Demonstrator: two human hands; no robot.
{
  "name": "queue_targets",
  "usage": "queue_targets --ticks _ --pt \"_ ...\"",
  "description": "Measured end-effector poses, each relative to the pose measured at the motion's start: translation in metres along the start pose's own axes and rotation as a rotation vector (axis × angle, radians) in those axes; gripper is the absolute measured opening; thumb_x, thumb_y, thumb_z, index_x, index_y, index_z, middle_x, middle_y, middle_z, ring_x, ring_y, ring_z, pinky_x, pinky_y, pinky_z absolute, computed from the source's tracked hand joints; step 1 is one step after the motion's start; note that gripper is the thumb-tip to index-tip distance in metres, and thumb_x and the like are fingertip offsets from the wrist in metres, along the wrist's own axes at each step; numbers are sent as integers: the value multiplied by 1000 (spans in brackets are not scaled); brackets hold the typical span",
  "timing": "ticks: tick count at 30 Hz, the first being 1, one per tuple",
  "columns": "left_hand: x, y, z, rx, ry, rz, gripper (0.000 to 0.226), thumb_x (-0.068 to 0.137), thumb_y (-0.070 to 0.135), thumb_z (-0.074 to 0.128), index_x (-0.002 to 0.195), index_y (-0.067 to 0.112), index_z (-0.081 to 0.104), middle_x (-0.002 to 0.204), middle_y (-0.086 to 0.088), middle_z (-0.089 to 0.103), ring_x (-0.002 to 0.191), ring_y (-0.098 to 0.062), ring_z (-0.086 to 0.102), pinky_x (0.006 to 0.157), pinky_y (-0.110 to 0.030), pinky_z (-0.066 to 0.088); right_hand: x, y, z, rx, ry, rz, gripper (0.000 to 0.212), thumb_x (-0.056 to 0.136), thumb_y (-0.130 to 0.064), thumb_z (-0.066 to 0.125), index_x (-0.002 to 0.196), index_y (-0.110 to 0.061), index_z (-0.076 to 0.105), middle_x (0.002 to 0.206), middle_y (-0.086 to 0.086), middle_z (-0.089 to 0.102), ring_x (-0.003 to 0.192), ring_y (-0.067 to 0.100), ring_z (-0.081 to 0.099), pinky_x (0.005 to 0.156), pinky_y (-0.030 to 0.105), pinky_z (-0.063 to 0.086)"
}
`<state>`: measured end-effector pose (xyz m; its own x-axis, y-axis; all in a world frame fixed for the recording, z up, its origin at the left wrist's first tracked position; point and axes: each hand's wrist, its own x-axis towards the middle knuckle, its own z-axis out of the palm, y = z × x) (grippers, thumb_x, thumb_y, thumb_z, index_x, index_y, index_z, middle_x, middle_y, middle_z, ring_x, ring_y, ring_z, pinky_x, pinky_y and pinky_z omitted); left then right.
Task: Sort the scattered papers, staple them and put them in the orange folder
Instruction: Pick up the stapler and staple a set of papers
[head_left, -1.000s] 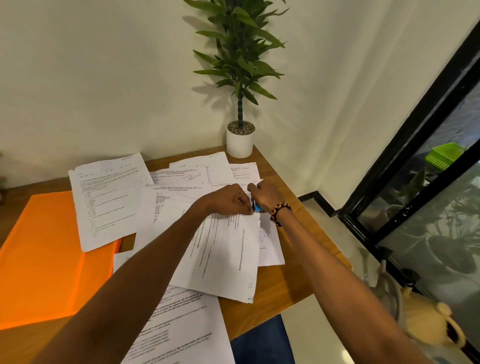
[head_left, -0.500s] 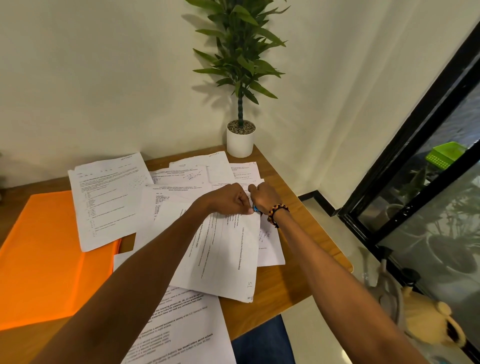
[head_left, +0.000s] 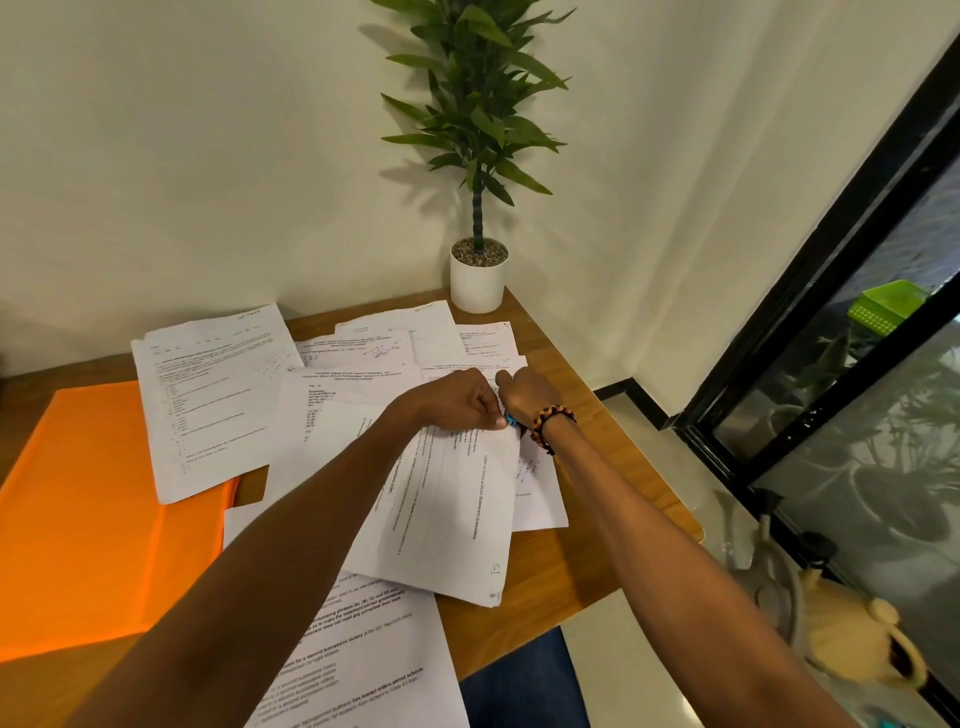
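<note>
Printed white papers lie scattered over a wooden desk (head_left: 582, 561). My left hand (head_left: 457, 402) pinches the top corner of a slanted sheaf of sheets (head_left: 447, 509) at the desk's middle. Right beside it, my right hand (head_left: 524, 395), with a beaded bracelet at the wrist, curls round a small blue stapler (head_left: 511, 420) at that same corner; only a sliver of blue shows. The orange folder (head_left: 88, 519) lies flat at the left, partly under one sheet (head_left: 208, 400).
A white pot (head_left: 478, 280) with a tall green plant stands at the desk's back right corner. More papers (head_left: 363, 665) lie near the front edge. To the right the desk ends at a black-framed glass door (head_left: 810, 332); a yellow watering can (head_left: 852, 634) sits on the floor.
Both hands stay together at the sheaf's top corner. My right hand has shifted slightly on the stapler; the papers have not moved.
</note>
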<state>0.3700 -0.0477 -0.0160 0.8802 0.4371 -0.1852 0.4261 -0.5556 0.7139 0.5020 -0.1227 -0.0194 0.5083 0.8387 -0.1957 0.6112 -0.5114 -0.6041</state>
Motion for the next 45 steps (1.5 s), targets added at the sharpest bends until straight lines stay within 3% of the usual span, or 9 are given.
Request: queue_targets --ticks 8,16,22,27,33,37,40,43,45 --pt "-1 -3 -2 -18 -22 49 12 90 15 76 98 6 80 76 13 72 67 6 65 67 -8 47 1 1 4 39 13 -22 45 103 -25 40 60 -12 35 61 4 41 55 19 37 51 32 23" --pt "0 -8 4 -48 26 51 15 90 19 76 99 8 80 92 -5 78 82 -15 70 80 -31 56 8 6 8 85 50 -42 45 102 -23 41 59 -15 36 60 3 42 55 18 38 50 31 23" --pt "0 -10 6 -40 33 36 15 91 20 75 102 10 80 95 -4 79 72 0 67 68 -10 49 10 7 11 19 67 -40 49 109 -35 31 64 -17 40 68 3 47 67 23 48 54 30 27" --pt "0 -11 6 -59 19 29 12 92 18 74 99 11 80 83 6 75 70 4 66 68 -10 46 14 8 15 5 73 -37 49 109 -35 29 66 -17 41 66 -1 44 65 20 47 50 28 25" --pt "-3 -12 2 -88 39 30 17 92 20 74 103 9 80 95 -4 79 89 -21 74 85 -31 57 19 11 17 120 116 -23 54 106 -44 32 62 -15 42 63 1 45 58 18 42 52 28 24" --pt "-6 -12 -2 -68 48 9 10 93 25 72 91 17 79 80 15 75 76 -5 70 72 -21 52 24 15 3 204 143 -29 64 105 -48 32 67 -1 53 66 10 58 57 21 49 55 29 31" --pt "-8 -11 -5 -75 80 15 10 94 29 71 92 21 76 82 13 73 77 -5 66 74 -21 48 20 20 -15 79 189 -51 55 107 -46 32 77 -7 56 75 10 56 65 23 52 60 34 41" --pt "-9 -11 -7 -107 135 13 10 94 31 71 101 25 75 88 21 70 85 -3 67 77 -18 46 13 30 -20 -154 137 -29 56 107 -48 29 110 -4 64 106 12 66 96 30 63 87 42 53" --pt "-9 -8 -9 -101 175 18 15 94 31 71 106 23 75 81 29 66 80 1 66 73 -13 43 10 36 -15 -309 145 -38 57 105 -55 31 98 -10 65 101 9 69 86 24 62 79 37 54"
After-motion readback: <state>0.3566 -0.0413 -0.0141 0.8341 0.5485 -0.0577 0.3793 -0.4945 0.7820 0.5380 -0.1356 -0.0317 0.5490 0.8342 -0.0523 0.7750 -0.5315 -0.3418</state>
